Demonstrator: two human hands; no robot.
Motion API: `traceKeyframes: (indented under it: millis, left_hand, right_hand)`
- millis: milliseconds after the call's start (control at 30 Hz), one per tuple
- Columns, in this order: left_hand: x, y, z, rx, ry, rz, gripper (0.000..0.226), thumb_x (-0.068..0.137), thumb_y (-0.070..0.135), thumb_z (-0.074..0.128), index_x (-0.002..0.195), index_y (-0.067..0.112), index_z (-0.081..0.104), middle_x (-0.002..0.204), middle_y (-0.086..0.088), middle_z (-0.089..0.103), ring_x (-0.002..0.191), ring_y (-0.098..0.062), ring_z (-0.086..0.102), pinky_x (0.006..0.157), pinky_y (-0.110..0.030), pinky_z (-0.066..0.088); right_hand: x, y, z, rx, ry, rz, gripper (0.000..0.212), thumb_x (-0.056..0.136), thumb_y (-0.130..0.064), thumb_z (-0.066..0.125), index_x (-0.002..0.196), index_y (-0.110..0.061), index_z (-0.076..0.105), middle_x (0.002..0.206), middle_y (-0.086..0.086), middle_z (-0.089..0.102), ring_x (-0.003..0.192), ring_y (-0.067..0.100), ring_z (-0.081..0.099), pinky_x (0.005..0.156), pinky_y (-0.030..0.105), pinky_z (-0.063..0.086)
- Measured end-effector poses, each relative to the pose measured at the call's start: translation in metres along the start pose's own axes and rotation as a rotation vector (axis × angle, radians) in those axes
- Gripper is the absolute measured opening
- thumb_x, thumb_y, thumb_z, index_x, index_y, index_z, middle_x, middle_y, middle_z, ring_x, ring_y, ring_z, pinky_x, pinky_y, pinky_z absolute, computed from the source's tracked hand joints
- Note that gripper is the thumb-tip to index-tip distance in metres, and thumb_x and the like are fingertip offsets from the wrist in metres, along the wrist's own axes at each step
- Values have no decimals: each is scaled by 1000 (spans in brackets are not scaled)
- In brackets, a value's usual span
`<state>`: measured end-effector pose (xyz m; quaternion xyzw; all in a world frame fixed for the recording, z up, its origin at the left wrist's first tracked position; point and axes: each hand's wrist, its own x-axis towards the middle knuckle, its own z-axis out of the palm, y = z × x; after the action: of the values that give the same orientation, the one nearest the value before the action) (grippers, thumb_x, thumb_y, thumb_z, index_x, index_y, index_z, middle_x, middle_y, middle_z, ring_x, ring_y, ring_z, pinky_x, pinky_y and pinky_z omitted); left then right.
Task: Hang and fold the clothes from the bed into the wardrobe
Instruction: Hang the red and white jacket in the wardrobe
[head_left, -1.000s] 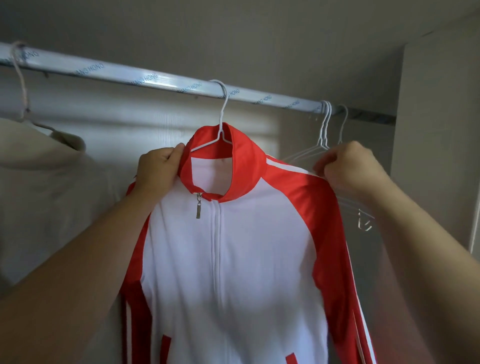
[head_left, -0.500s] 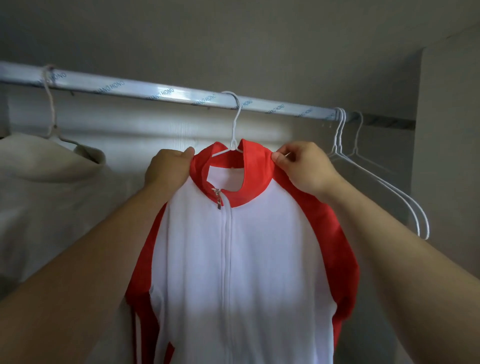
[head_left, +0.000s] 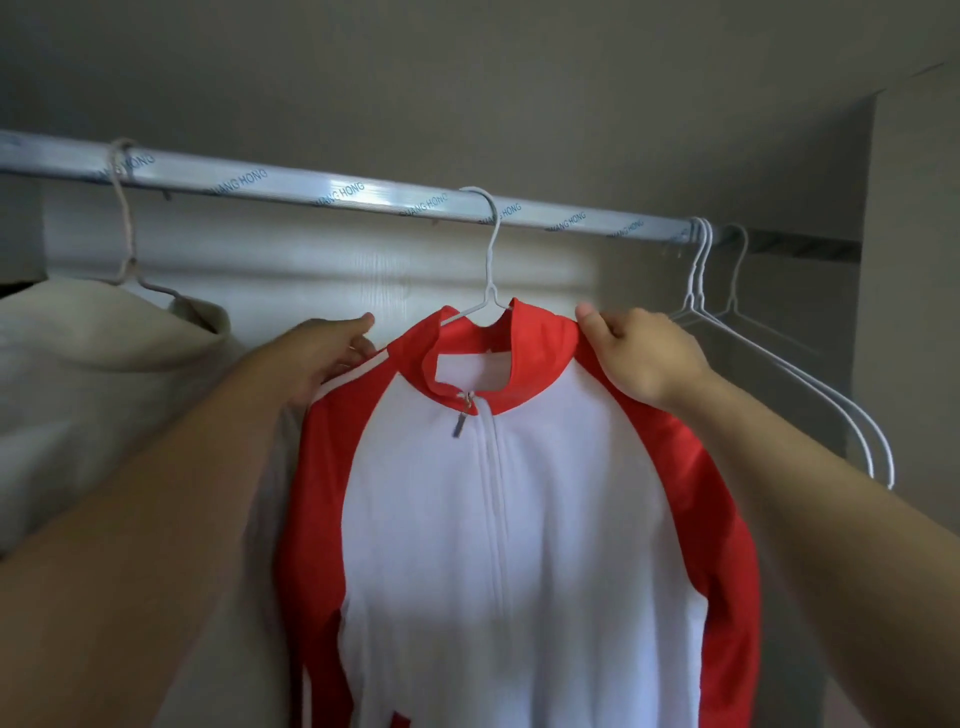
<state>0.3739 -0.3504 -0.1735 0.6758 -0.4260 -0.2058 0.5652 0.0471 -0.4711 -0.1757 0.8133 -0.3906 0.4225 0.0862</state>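
Jacket (head_left: 519, 519) hem off the bottom edge; left fingers (head_left: 356, 344) perhaps behind it.

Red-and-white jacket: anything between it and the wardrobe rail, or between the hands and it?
Nothing visible. The jacket hangs from a white hanger hooked over the rail. The right hand pinches its collar; the left hand touches its shoulder. A beige garment hangs to the left, empty hangers to the right, neither in the way.
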Motion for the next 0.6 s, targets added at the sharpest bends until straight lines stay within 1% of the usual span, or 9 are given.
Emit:
traceKeyframes:
  millis: [67, 133, 233, 300, 367, 433, 500, 533, 600]
  left_hand:
    - [5, -21, -6, -91, 154, 79, 41, 88, 46, 69, 63, 14, 72, 78, -12, 72, 66, -22, 66, 70, -32, 53]
    - [3, -40, -5, -130, 208, 121, 36, 85, 49, 71, 77, 14, 76, 85, -7, 77, 77, -24, 73, 77, -34, 57]
    - [-2, -52, 3, -92, 277, 128, 51, 81, 69, 63, 75, 21, 76, 71, 5, 75, 74, -20, 73, 65, -28, 53]
    - [1, -53, 6, -56, 326, 110, 52, 80, 73, 60, 73, 23, 71, 67, 6, 72, 74, -19, 70, 64, -28, 51]
    - [3, -48, 6, -35, 333, 59, 46, 82, 64, 66, 77, 18, 68, 78, 1, 70, 82, -23, 69, 74, -32, 54]
    - [0, -39, 6, 173, 390, 78, 45, 89, 53, 64, 74, 10, 64, 77, -6, 65, 86, -28, 67, 76, -35, 50]
    - [-9, -25, 14, 495, 507, 230, 58, 100, 48, 44, 63, 6, 60, 64, -8, 57, 74, -31, 63, 72, -37, 47]
    - [-15, -18, 21, 586, 556, 345, 64, 102, 46, 33, 65, 4, 62, 65, -10, 59, 69, -30, 60, 74, -38, 49]
    - [-27, -5, 40, 607, 579, 552, 65, 101, 46, 20, 76, 7, 67, 77, -11, 67, 76, -34, 60, 80, -40, 50]
  right_hand:
    - [-10, 6, 4, -29, 52, -49, 58, 99, -62, 17, 68, -23, 46, 66, -5, 51, 73, 30, 49, 69, 36, 35]
    - [-16, 11, 6, -52, 93, -77, 57, 99, -63, 13, 77, -25, 50, 76, 2, 58, 79, 35, 55, 70, 37, 37]
    - [-19, 15, 7, -91, 130, -106, 60, 99, -62, 12, 92, -23, 57, 89, 8, 66, 88, 39, 60, 71, 38, 38]
    - [-19, 15, 6, -93, 114, -121, 60, 99, -62, 12, 90, -22, 56, 87, 7, 65, 87, 39, 60, 71, 38, 38]
    - [-19, 14, 4, -73, 90, -117, 57, 99, -62, 14, 83, -24, 53, 83, 5, 63, 84, 37, 59, 70, 38, 38]
    - [-20, 17, 1, -23, 97, -110, 52, 100, -60, 19, 78, -24, 48, 78, 1, 60, 80, 35, 56, 68, 37, 37]
    - [-22, 18, -2, 27, 111, -94, 46, 102, -55, 24, 74, -23, 43, 74, 0, 56, 78, 36, 56, 66, 36, 36]
    - [-24, 17, -2, 34, 115, -89, 43, 102, -52, 27, 75, -22, 43, 75, 2, 56, 79, 38, 56, 66, 36, 36]
    - [-28, 9, 1, 21, 111, -94, 38, 103, -48, 28, 79, -22, 43, 83, 8, 61, 84, 40, 57, 67, 37, 36]
